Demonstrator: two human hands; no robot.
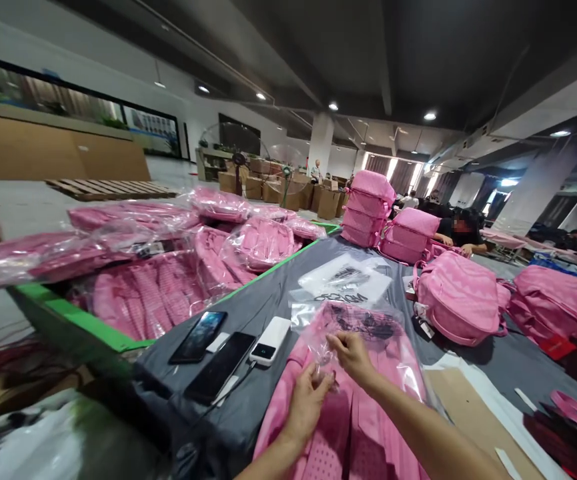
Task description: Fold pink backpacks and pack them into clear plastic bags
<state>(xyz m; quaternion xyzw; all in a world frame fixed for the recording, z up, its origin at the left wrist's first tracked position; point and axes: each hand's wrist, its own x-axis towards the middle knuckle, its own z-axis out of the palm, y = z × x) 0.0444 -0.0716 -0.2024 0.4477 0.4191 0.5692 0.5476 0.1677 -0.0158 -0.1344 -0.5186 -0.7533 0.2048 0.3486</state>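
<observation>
A pink backpack [328, 427] lies on the grey-covered table in front of me, its far part inside a clear plastic bag [398, 347]. My left hand [309, 400] is closed, pinching the bag's film near the backpack's upper left. Just above it to the right, my right hand [352, 357] also pinches the film, its fingers closed. The gathered plastic stretches between both hands. Beyond the backpack lie flat clear bags [345, 277] with dark print. A white power bank [271, 341] and two phones sit left of the backpack, the nearer phone [221, 367] beside a cable.
A green-edged bin [103, 330] on the left is heaped with bagged pink backpacks [263, 243]. More pink backpacks [461, 297] stand along the table's right side, some stacked [368, 207]. Brown cardboard [473, 407] lies at right. A co-worker [461, 230] leans over farther back.
</observation>
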